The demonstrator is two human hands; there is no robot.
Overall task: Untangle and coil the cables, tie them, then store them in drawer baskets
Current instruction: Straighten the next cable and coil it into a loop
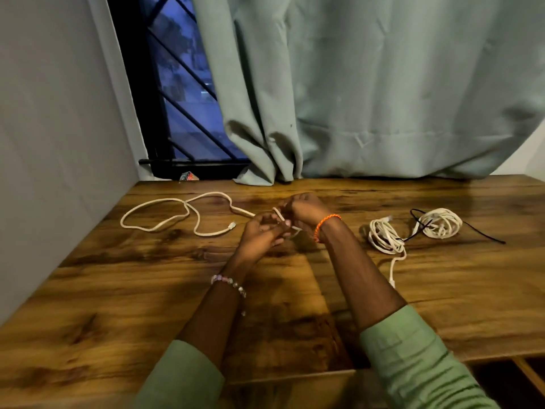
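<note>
A loose white cable [165, 215] sprawls in open loops over the left half of the wooden table [118, 290], its plug end lying near the middle. One end runs into my hands. My left hand [261, 236] pinches a short stretch of this cable, and my right hand [303, 209], just beyond it, grips the same cable with curled fingers. To the right lie two coiled white cables: a nearer coil [385, 236] with a tail trailing toward me, and a farther coil [439, 222].
A thin black tie [483, 233] lies under and beside the farther coil. A green curtain [354, 98] hangs along the table's far edge, next to a barred window [182, 93]. An open drawer space [507, 379] shows at the lower right.
</note>
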